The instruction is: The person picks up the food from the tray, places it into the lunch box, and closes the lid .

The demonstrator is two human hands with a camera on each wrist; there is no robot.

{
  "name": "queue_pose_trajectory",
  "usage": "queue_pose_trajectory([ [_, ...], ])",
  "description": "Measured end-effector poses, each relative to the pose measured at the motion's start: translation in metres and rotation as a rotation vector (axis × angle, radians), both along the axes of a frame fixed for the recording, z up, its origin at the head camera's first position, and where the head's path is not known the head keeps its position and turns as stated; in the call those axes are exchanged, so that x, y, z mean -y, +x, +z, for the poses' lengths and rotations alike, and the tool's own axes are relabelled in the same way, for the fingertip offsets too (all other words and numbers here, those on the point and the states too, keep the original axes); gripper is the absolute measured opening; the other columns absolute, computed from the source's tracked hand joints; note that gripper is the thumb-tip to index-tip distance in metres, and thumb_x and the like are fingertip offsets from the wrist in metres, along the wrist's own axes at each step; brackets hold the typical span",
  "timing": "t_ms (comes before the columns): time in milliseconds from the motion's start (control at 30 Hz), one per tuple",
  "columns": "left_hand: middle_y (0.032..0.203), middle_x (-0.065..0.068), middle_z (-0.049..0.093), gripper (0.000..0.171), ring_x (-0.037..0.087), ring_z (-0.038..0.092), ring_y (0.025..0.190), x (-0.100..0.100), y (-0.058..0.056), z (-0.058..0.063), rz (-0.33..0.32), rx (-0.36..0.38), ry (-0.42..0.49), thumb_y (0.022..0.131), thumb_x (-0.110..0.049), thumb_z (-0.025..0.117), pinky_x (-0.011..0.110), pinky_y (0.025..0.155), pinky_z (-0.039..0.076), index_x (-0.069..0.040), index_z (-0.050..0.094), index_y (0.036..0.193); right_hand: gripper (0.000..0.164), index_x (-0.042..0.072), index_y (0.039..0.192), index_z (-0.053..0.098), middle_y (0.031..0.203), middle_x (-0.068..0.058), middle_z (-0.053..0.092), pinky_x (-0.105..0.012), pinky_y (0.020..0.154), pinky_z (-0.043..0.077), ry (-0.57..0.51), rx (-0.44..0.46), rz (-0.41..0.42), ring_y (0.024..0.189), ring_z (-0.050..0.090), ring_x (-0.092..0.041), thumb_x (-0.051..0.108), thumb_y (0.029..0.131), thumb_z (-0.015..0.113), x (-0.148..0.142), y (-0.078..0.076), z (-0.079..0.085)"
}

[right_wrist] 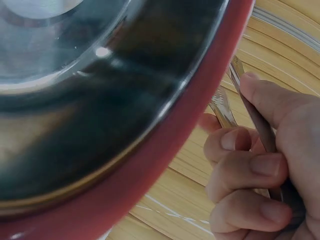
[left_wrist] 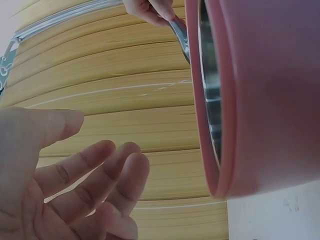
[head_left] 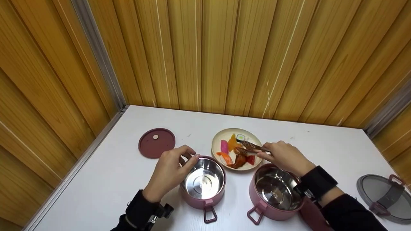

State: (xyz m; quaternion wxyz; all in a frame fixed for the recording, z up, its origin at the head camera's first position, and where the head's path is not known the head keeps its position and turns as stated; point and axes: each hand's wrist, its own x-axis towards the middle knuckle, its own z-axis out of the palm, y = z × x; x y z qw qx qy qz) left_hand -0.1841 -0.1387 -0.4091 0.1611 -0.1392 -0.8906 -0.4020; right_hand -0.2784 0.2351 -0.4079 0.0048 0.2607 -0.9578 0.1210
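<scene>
Step in hand, as judged: picking food from plate (head_left: 218, 140) with tongs (head_left: 249, 148), pinched in right hand (head_left: 285, 157), tips over brown piece (head_left: 239, 160). Left hand (head_left: 171, 170) relaxed, fingertips on rim of left steel-lined pink container (head_left: 203, 182), steadying. Next: close tongs firmly, lift clear, carry to container.
</scene>
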Motion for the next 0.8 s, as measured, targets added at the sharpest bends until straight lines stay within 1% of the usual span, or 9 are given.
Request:
queue_pose_trajectory([
  [100,0.085,-0.004,0.079,0.007,0.007,0.068,0.072,-0.004,0.002,0.001,-0.016,-0.031,-0.009,0.103,-0.021,0.079,0.02,0.068,0.056,-0.015,0.082,0.1,0.034,0.009,0.104,0.076,0.084,-0.005,0.073,-0.046,0.061,0.053,0.004,0.006,-0.003,0.072,0.065,-0.022,0.042,0.108,0.07,0.0,0.0,-0.001],
  [233,0.084,-0.004,0.079,0.007,0.006,0.067,0.073,-0.006,0.003,0.001,-0.013,-0.052,-0.025,0.103,-0.02,0.079,0.022,0.068,0.057,-0.015,0.082,0.099,0.034,0.008,0.103,0.075,0.086,-0.007,0.074,-0.049,0.062,0.055,0.006,0.01,-0.009,0.073,0.068,-0.025,0.041,0.108,0.07,-0.002,0.0,-0.001],
  [333,0.087,-0.004,0.08,0.005,0.005,0.068,0.075,-0.007,0.004,-0.001,-0.018,-0.052,-0.032,0.102,-0.018,0.079,0.028,0.07,0.061,-0.015,0.082,0.1,0.034,0.008,0.102,0.075,0.086,-0.008,0.074,-0.05,0.063,0.056,0.005,0.012,-0.015,0.074,0.069,-0.025,0.041,0.108,0.07,-0.003,0.0,-0.003],
  [367,0.087,-0.004,0.08,0.004,0.005,0.067,0.076,-0.007,0.004,-0.001,-0.021,-0.051,-0.033,0.102,-0.017,0.079,0.028,0.07,0.062,-0.015,0.082,0.1,0.033,0.008,0.102,0.075,0.085,-0.007,0.074,-0.049,0.063,0.056,0.003,0.014,-0.017,0.074,0.068,-0.025,0.041,0.108,0.07,-0.002,0.001,-0.003],
  [433,0.086,-0.004,0.079,0.004,0.004,0.066,0.076,-0.009,0.005,-0.001,-0.029,-0.054,-0.033,0.101,-0.016,0.08,0.028,0.071,0.061,-0.014,0.082,0.099,0.033,0.009,0.1,0.075,0.082,-0.004,0.071,-0.047,0.062,0.055,-0.003,0.015,-0.017,0.073,0.066,-0.023,0.041,0.108,0.07,-0.002,0.001,-0.003],
  [567,0.085,-0.005,0.078,0.004,0.003,0.064,0.074,-0.012,0.007,-0.001,-0.042,-0.059,-0.026,0.101,-0.017,0.08,0.02,0.069,0.054,-0.014,0.082,0.098,0.032,0.01,0.099,0.075,0.08,-0.002,0.069,-0.043,0.061,0.053,-0.01,0.023,-0.023,0.071,0.063,-0.019,0.041,0.108,0.07,-0.001,0.002,-0.003],
  [667,0.085,-0.003,0.079,0.004,0.003,0.065,0.075,-0.014,0.009,-0.001,-0.06,-0.057,-0.017,0.101,-0.015,0.08,0.02,0.068,0.055,-0.013,0.081,0.098,0.033,0.01,0.099,0.075,0.081,-0.003,0.069,-0.043,0.06,0.052,-0.008,0.02,-0.025,0.07,0.064,-0.021,0.041,0.108,0.07,-0.002,0.002,-0.003],
  [800,0.085,-0.002,0.078,0.004,0.004,0.066,0.077,-0.019,0.013,0.001,-0.095,-0.043,-0.002,0.102,-0.014,0.079,0.023,0.07,0.06,-0.011,0.08,0.099,0.032,0.01,0.099,0.075,0.082,-0.003,0.071,-0.044,0.06,0.052,-0.013,0.003,-0.021,0.071,0.064,-0.02,0.04,0.108,0.07,-0.003,0.002,-0.005],
])
